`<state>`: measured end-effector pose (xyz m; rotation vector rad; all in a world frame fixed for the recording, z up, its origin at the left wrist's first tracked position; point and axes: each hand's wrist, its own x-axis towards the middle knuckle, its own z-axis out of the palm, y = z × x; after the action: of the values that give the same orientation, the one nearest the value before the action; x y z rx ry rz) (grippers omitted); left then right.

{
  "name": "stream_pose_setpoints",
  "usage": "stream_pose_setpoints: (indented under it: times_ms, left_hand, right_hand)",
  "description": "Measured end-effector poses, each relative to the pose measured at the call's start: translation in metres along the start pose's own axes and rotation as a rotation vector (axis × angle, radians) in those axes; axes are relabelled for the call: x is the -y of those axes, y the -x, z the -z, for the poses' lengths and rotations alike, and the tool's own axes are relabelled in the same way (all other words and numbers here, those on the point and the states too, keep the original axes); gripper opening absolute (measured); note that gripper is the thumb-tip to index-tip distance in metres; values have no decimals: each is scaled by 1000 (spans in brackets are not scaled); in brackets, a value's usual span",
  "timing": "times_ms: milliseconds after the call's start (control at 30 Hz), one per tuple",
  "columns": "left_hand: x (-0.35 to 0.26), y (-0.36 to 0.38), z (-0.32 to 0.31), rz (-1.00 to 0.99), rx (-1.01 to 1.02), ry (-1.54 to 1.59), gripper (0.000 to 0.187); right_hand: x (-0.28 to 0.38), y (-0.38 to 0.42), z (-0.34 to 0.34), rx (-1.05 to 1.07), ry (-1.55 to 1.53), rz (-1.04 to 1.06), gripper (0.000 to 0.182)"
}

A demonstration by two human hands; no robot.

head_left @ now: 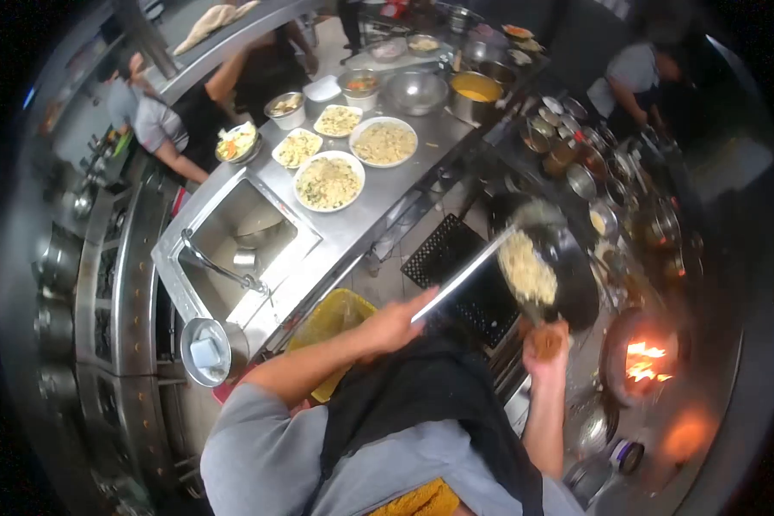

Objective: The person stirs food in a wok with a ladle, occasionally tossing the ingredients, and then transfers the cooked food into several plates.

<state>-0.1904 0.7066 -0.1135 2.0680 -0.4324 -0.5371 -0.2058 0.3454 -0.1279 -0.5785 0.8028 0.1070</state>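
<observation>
My left hand (394, 325) grips the end of a long metal ladle handle (464, 275) that reaches into a black wok (576, 279). The wok holds a heap of pale fried rice or noodles (525, 268). My right hand (546, 344) is closed on the wok's handle through an orange-brown cloth, holding the wok tilted above the floor, left of the burner. A flame (645, 361) burns in the open burner ring to the right of that hand.
A steel counter (404, 185) carries several plates of food, such as a plate (328, 182) near a sink (241, 232). A yellow bin (335, 318) and black floor mat (451, 254) lie below. Seasoning pots (576, 150) line the stove. One person (159, 120) works at the counter, another (632, 77) at the stove.
</observation>
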Motion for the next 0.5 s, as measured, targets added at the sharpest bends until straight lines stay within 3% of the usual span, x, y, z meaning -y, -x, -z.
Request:
stream_pose_setpoints:
  times_ms: [33, 67, 100, 133, 167, 200, 267, 333, 367, 400, 467, 500]
  left_hand:
    - [-10, -11, 4, 93, 30, 24, 69]
    - [-1, -19, 1, 25, -12, 119, 67]
    - [-4, -26, 3, 121, 18, 41, 65]
    - [-16, -32, 10, 191, 39, 59, 65]
    - [-32, -32, 17, 261, 43, 110, 66]
    - [-41, -34, 19, 291, 45, 157, 66]
    - [-34, -40, 12, 266, 37, 252, 69]
    - [-41, -46, 11, 312, 94, 253, 71]
    - [-38, -52, 0, 341, 139, 242, 74]
    - [-35, -59, -20, 333, 149, 245, 74]
    - [-38, -72, -65, 468, 302, 727, 73]
    - [-39, -79, -78, 469, 296, 734, 73]
  right_hand:
    - [-2, 4, 6, 13, -33, -53, 12]
    - [-3, 6, 11, 25, -65, -105, 16]
    - [-21, 6, 21, -119, -118, 92, 11]
    - [-18, 14, 38, 45, -65, 11, 10]
    - [-21, 28, 38, 7, -71, 154, 11]
    - [-14, 37, 41, -21, -30, 112, 13]
    - [-19, 58, 27, -152, 110, 219, 22]
    - [-46, 52, 63, -106, 351, 371, 30]
    - [-57, 55, 59, -191, 496, 446, 33]
    - [-76, 26, 94, -215, 695, 692, 31]
    - [-84, -2, 122, -231, 779, 737, 27]
    - [-72, 1, 107, -226, 786, 734, 27]
